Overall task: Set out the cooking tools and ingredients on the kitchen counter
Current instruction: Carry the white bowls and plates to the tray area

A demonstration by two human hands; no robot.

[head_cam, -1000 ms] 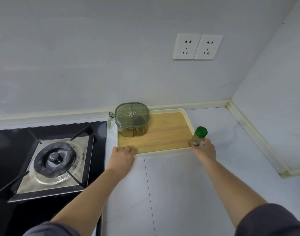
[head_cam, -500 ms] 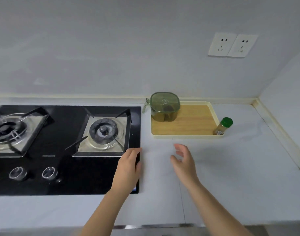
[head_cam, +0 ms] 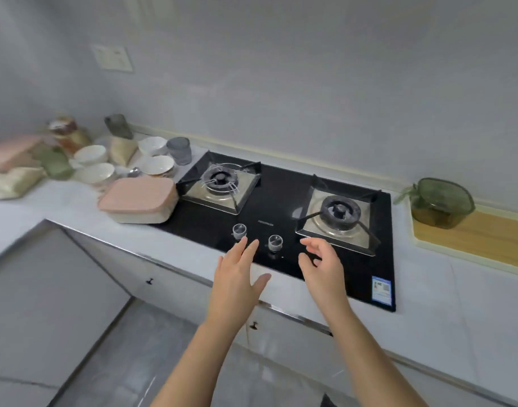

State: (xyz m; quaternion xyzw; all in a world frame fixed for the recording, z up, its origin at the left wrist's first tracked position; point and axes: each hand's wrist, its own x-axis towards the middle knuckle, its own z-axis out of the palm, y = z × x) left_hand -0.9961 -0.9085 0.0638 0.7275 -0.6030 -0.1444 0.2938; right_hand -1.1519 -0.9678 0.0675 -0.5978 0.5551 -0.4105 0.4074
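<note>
Both my hands hover empty over the front edge of the black gas hob point(head_cam: 284, 210). My left hand point(head_cam: 237, 277) has straight fingers near the two knobs. My right hand point(head_cam: 322, 265) is loosely curled and holds nothing. At the far right a wooden cutting board point(head_cam: 480, 239) lies in a cream tray, with a green lidded seasoning box point(head_cam: 439, 201) on its back corner. To the left of the hob sit a pink lidded container point(head_cam: 137, 198), white bowls point(head_cam: 156, 164), a grey glass point(head_cam: 180, 149), bags and jars.
The white counter point(head_cam: 445, 304) runs along the wall and turns a corner at the left. Cabinet doors point(head_cam: 175, 286) lie below it, over a grey floor. A wall switch plate point(head_cam: 113, 57) is mounted high at the left.
The view has swung left, away from the cutting board and spice bottle. Both hands left the board, drew back and now float over the hob's front, empty. The cluster of kitchenware at the left came into sight.
</note>
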